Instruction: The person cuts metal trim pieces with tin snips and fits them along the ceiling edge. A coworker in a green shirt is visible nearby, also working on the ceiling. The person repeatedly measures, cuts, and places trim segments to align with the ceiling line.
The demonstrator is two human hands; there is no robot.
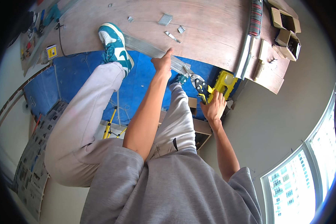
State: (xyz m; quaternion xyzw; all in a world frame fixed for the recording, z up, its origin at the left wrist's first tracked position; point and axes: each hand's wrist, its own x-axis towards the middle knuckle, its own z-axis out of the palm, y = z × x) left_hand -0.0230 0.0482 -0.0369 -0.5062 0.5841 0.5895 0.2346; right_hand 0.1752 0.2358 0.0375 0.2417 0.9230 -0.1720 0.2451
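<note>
My left hand (162,64) is closed round a long silvery metal channel (140,45), its thumb pointing away from me. The channel lies slantwise along the near edge of a wooden board, and my left foot, in a teal and white shoe (115,48), rests against it. In my right hand (214,107) are tin snips (200,84) with black and yellow handles. Their jaws are at the channel's right end; whether they are biting into the metal I cannot tell. My right fingers partly hide the handles.
Several metal offcuts (165,19) lie on the wooden board (209,37). A yellow case (224,83) sits just beyond my right hand. Open cardboard boxes (286,20) and a striped roll (255,18) are at the far right. Blue sheeting (145,80) spreads below, with yellow legs (109,123) showing.
</note>
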